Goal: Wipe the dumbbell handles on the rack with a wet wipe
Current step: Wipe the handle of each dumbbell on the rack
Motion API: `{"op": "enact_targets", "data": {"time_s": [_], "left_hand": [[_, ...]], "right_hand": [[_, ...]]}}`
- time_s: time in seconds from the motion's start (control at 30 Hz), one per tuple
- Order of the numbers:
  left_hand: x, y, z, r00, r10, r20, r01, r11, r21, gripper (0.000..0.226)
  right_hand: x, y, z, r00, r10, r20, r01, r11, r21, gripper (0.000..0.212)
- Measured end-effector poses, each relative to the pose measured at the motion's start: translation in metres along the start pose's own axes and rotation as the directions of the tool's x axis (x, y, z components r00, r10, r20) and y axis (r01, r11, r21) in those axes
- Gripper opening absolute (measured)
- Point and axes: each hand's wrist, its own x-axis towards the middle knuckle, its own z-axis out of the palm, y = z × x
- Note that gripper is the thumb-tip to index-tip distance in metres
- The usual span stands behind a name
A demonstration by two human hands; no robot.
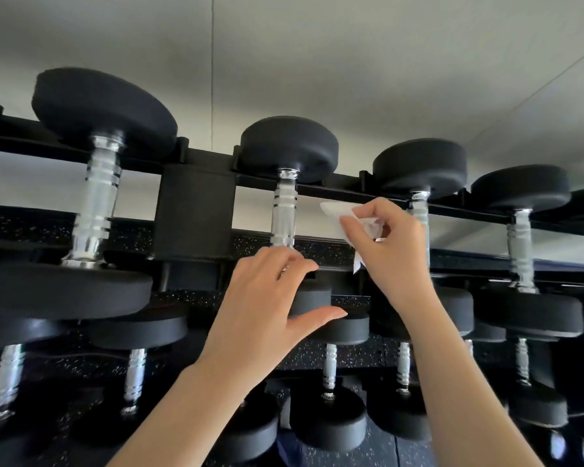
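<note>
A black rack [196, 210] carries rows of black dumbbells with chrome handles. My right hand [388, 244] pinches a white wet wipe [338, 210] in its curled fingers, between the second top-row handle [284, 214] and the third handle [420, 214], partly covering the third one. My left hand [267, 308] is at the lower end of the second handle, fingers bent near the chrome and thumb stretched out over the dumbbell's lower head [312, 301]. Whether its fingers close round the handle cannot be seen.
A large dumbbell [98, 183] stands at the top left and another [521, 247] at the top right. A lower tier holds several smaller dumbbells [329, 369]. Speckled black flooring [351, 362] lies beneath, and a pale wall [317, 62] stands behind the rack.
</note>
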Motion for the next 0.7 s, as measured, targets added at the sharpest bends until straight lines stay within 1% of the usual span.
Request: {"op": "enact_targets", "data": {"time_s": [0.1, 0.2, 0.33, 0.43, 0.53, 0.7], "left_hand": [[0.012, 0.021, 0.016, 1.000, 0.028, -0.004, -0.028, 0.999, 0.043, 0.055], [0.025, 0.048, 0.036, 0.999, 0.046, -0.016, -0.045, 0.996, 0.083, 0.055], [0.044, 0.087, 0.075, 1.000, 0.019, 0.000, -0.019, 0.999, 0.043, 0.054], [0.054, 0.108, 0.106, 0.999, -0.001, 0.045, -0.001, 0.999, 0.046, 0.052], [0.058, 0.119, 0.127, 0.996, -0.032, 0.078, 0.027, 0.998, 0.063, 0.049], [0.054, 0.126, 0.136, 0.991, -0.128, 0.040, 0.125, 0.990, 0.059, 0.048]], "right_hand": [[0.004, 0.026, -0.030, 0.998, 0.031, -0.063, -0.030, 1.000, 0.007, 0.006], [0.012, 0.059, -0.062, 0.993, 0.057, -0.101, -0.056, 0.998, 0.009, 0.007], [0.024, 0.103, -0.099, 0.991, 0.073, -0.113, -0.071, 0.997, 0.021, 0.007], [0.034, 0.132, -0.114, 0.995, 0.083, -0.054, -0.080, 0.995, 0.057, 0.006], [0.048, 0.151, -0.115, 0.999, 0.045, 0.003, -0.045, 0.994, 0.096, 0.007], [0.069, 0.148, -0.094, 0.996, -0.068, 0.059, 0.055, 0.980, 0.191, 0.007]]}}
